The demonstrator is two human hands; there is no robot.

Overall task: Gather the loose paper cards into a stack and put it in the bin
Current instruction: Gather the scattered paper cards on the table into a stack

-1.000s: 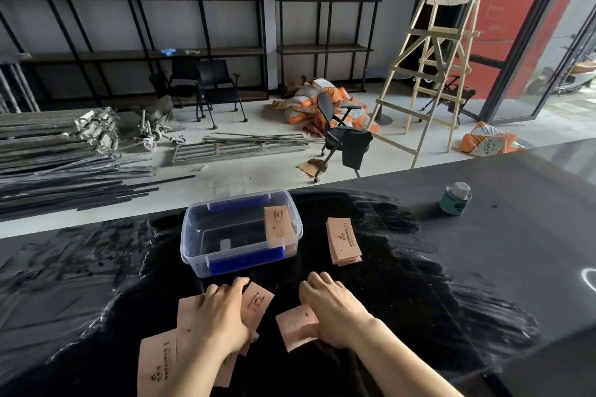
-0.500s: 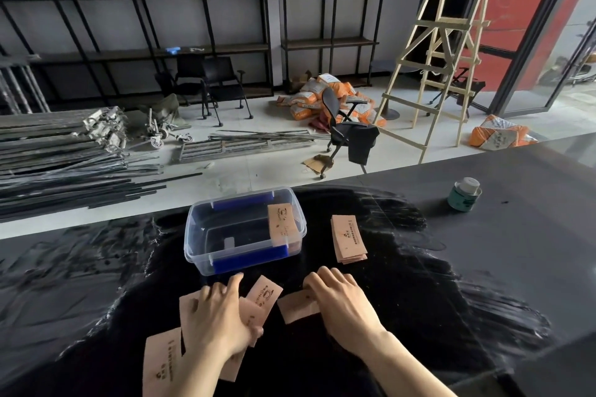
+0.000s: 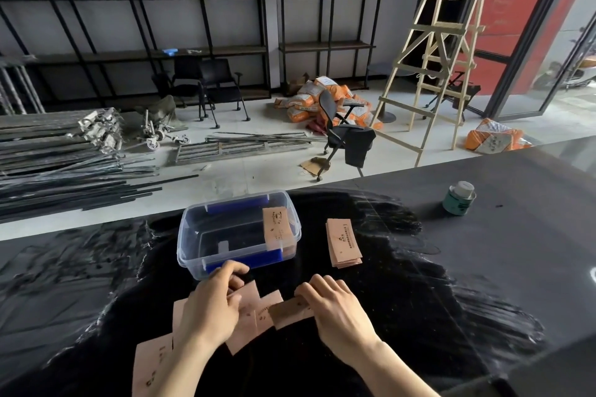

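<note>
A small green can [image 3: 458, 199] with a pale lid sits far off to the right on the black table [image 3: 483, 267]. Past the table, the floor holds a wooden ladder [image 3: 432, 51], a tipped black chair [image 3: 345, 135], orange bags [image 3: 322, 100] and a pile of long metal bars [image 3: 64, 164]. None of these are in the way of the hands.

The clear plastic bin [image 3: 238, 232] stands on the table just past the left hand. It has round corners and blue clips on its long sides. One card [image 3: 277, 226] already leans inside it, at the right end. A neat stack of cards [image 3: 343, 242] lies flat on the table just to the right of the bin, not touching it.

The loose cards [image 3: 258, 313] are thin, flat, pinkish-brown paper with small dark print. They lie spread and overlapping near the front of the table, between and under the two hands. One more card [image 3: 151, 364] lies apart at the front left.

The left hand [image 3: 209, 306] rests on the loose cards with its fingers bent, pinching the edge of one. The right hand [image 3: 335, 309] lies flat and open, fingertips pressing down on one card [image 3: 290, 313]. The table top is dark and shiny with streaky smears.
</note>
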